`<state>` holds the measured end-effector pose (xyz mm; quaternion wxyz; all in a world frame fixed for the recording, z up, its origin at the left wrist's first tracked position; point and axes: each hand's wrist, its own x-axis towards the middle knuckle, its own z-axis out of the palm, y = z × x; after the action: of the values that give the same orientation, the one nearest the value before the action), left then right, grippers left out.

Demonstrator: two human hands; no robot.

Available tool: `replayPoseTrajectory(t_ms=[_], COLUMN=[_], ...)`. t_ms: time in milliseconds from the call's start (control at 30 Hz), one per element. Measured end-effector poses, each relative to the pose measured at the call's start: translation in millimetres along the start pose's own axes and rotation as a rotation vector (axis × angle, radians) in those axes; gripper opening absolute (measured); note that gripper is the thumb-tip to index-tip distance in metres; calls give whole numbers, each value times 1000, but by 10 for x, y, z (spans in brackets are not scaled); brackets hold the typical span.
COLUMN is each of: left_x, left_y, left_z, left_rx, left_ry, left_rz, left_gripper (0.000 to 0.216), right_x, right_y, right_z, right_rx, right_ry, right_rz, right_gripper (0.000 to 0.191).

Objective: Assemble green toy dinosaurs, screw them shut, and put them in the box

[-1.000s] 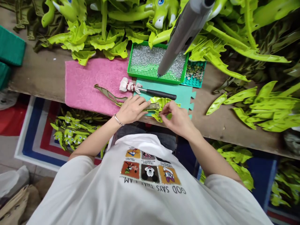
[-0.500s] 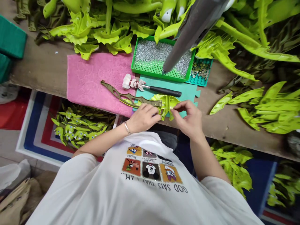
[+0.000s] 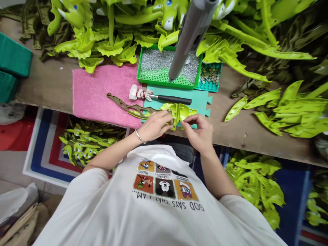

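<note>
A lime-green hollow plastic shell (image 3: 183, 112) with an olive-brown curved strip (image 3: 120, 99) joined to its left side lies at the table's front edge. The strip reaches left over the pink towel. My left hand (image 3: 156, 125) has its fingers curled over the join and holds the shell down. At the shell's lower right, my right hand (image 3: 200, 132) is closed in a pinch, thumb and forefinger touching the shell; anything small between them is hidden. Just behind, a hammer (image 3: 171, 99) with a black handle and cloth-wrapped head lies crosswise.
A green basket (image 3: 164, 82) holds many small metal pins. Beside it stands a teal tray (image 3: 214, 87) of small round pieces. A dark grey post (image 3: 186, 42) hangs above the basket. Green parts (image 3: 297, 112) are heaped right and behind; the pink towel (image 3: 102, 89) lies left.
The view has shifted slightly, so the table items appear a little to the left. Both hands stay at the plastic shell, the right one still pinching near its lower edge.
</note>
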<state>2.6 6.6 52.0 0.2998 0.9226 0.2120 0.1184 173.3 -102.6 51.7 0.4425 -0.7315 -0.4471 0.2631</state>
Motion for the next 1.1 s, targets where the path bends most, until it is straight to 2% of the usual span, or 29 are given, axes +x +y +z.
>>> replayPoseTrajectory(t_ms=[133,200,267,433,500,633,733,933,1033,1100], left_x=[4,13,28,55,54,35,16,-8,-5,-2], left_y=[-3,4,10,10,9,6,-14,-125,-191,-231], left_z=[34,45,36,-37,-51,-48,-68,-148,-134,-98], left_rx=[-267,-348,-371,-421,-473,-558,-535,-194,-84,-31], left_ry=[197,249,252,234,227,202,171,118,63,72], left_rz=[-146,-196,-212,-285,-341,-398,-357,-121,-61,-51], left_gripper=[5,16,28,7,6,9,7,5,11,14], right_x=[-50,-72,-91,-115,-111,-89,-79,-67,-33,-2], right_y=[-45,-68,-98,-170,-173,-147,-137,-108,-60,-24], right_z=[122,194,271,491,581,700,682,448,349,303], right_rx=[1,-25,-63,-199,-236,-307,-333,-297,-268,-246], right_ry=[-1,25,46,83,82,89,79,-52,-117,-149], right_rz=[-41,-81,-115,-91,-69,-74,-95,-128,-156,-179], right_gripper=[11,14,21,47,56,58,49,43,35,32])
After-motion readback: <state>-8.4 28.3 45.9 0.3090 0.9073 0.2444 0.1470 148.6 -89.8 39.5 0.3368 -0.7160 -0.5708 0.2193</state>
